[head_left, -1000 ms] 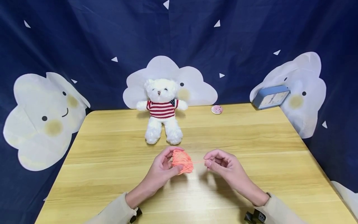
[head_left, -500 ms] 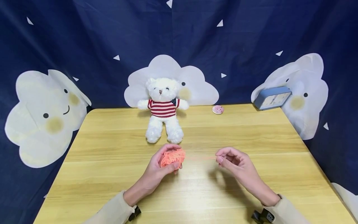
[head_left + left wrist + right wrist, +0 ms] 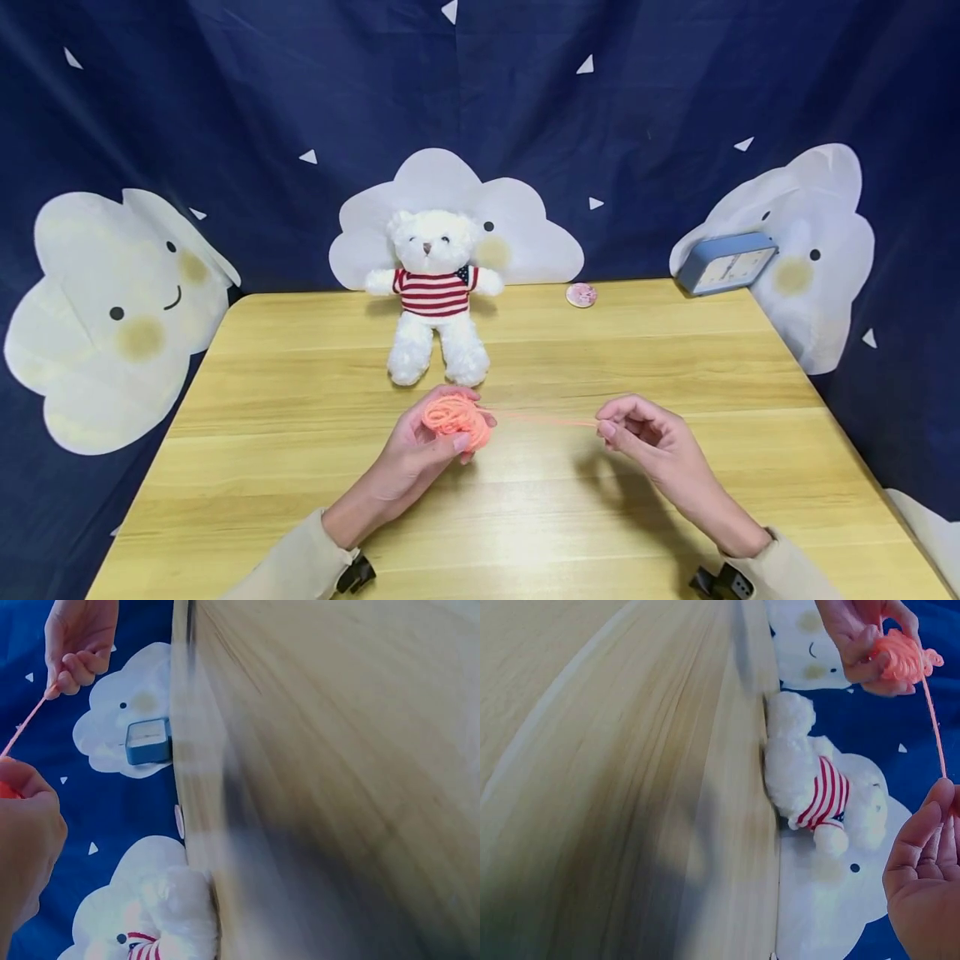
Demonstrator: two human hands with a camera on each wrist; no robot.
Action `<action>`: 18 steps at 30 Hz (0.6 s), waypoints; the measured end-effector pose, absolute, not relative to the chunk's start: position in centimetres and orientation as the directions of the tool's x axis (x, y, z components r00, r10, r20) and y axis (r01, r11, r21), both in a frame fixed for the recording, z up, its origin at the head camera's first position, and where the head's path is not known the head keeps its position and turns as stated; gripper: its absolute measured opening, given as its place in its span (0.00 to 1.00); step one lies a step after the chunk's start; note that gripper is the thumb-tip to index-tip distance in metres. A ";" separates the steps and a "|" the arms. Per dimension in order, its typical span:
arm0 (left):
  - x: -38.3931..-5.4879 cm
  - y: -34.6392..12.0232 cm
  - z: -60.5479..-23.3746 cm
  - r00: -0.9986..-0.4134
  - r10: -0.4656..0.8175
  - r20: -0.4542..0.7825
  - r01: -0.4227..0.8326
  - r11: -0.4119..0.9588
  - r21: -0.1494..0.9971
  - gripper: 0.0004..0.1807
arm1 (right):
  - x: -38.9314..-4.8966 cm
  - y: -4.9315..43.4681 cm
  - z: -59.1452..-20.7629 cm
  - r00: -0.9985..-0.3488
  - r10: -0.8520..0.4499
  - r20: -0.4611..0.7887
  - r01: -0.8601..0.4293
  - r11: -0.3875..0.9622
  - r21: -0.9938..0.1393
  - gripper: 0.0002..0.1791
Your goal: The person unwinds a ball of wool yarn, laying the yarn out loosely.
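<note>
An orange ball of yarn is gripped in my left hand, the thumb across its near side and the fingers around the far side. My right hand pinches a strand of yarn between thumb and forefinger, its other fingers curled. That strand runs stretched from the ball to the right fingertips, above the table. In the right wrist view the ball of yarn shows loose loops at one end. The left wrist view hides most of the ball behind the left hand.
A white teddy bear in a striped shirt sits beyond the left hand on the wooden table. A round pink badge-like disc lies near the back edge. At the back right corner stands a blue clock. A dark blue curtain hangs behind.
The right hand has moved to the right while holding the strand, and the left hand a little to the left. The stretch of yarn between them is longer, and the ball has turned in the left hand.
</note>
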State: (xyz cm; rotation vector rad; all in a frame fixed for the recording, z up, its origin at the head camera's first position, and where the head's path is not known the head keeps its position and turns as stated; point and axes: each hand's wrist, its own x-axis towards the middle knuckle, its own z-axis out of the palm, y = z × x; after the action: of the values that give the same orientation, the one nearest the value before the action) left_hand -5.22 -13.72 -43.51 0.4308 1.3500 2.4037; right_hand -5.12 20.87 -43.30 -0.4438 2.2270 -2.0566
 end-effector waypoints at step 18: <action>-6.0 -16.0 -44.1 -0.906 0.424 -0.005 -0.240 -0.502 0.831 0.18 | -6.2 24.7 -45.2 -0.969 -0.222 0.107 -0.140 0.136 -0.981 0.09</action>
State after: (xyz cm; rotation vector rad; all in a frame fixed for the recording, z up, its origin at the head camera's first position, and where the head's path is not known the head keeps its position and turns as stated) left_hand -6.01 -16.04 -44.08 0.2805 1.2911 2.4160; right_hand -6.19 24.67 -45.24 -0.3693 2.3187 -1.9904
